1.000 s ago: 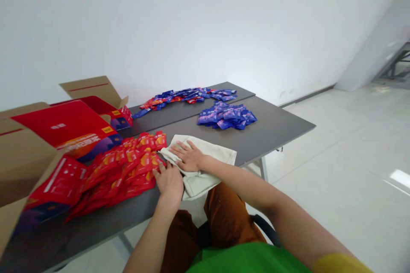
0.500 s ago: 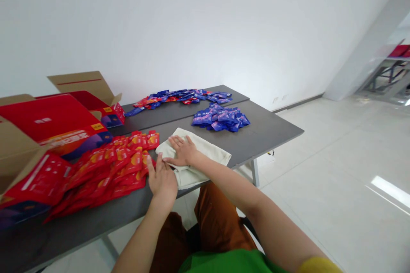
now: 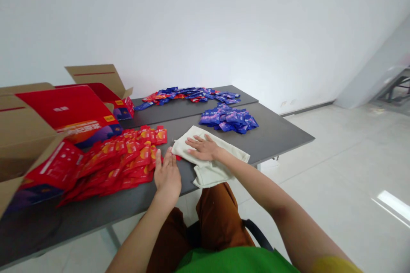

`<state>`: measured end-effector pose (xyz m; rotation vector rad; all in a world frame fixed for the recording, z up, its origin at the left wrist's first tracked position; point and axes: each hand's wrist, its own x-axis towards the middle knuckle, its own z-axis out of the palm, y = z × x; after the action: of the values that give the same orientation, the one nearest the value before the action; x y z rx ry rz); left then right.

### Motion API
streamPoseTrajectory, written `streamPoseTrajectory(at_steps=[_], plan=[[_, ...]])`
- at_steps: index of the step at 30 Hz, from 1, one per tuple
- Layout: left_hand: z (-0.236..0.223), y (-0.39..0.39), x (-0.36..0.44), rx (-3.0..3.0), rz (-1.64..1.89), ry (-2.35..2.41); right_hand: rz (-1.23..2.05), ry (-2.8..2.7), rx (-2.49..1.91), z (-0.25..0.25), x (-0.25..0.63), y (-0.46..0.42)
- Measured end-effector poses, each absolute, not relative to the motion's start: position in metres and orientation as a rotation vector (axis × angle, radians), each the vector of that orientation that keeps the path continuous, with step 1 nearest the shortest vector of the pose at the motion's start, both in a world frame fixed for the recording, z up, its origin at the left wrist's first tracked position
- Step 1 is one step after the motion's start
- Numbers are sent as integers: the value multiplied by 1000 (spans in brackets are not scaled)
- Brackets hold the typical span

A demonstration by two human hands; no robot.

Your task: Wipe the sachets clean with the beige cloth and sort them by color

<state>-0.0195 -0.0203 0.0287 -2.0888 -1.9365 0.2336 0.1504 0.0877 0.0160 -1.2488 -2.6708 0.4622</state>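
My right hand (image 3: 202,147) lies flat on a folded off-white cloth (image 3: 224,147), fingers spread. The cloth's lower flap reaches the table's front edge above my lap. My left hand (image 3: 168,175) rests at the table's front edge with its fingers stretched out, its fingertips by the cloth's left corner. A bit of red shows between those fingertips and the cloth; what it is I cannot tell. To the left of my left hand spreads a heap of red sachets (image 3: 128,158). Beyond the cloth sits a pile of blue-purple sachets (image 3: 229,118).
Two opened red cardboard boxes, a near one (image 3: 70,115) and a far one (image 3: 123,108), stand at the left. A mixed row of blue and red sachets (image 3: 192,93) lies along the back of the dark table (image 3: 278,130), near the wall.
The cloth has slid to the right under my right hand, away from the red sachets. A gap has opened between it and most of my left hand. The view has shifted slightly left.
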Motion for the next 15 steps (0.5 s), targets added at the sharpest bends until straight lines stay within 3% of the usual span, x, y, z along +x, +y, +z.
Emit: streamPoseTrajectory(at_steps=[10, 15], plan=[[40, -31, -16, -2112, 61, -2117, 537, -2888, -683, 23, 112, 89], [37, -31, -17, -2106, -28, -2116, 465, -2852, -677, 19, 114, 91]])
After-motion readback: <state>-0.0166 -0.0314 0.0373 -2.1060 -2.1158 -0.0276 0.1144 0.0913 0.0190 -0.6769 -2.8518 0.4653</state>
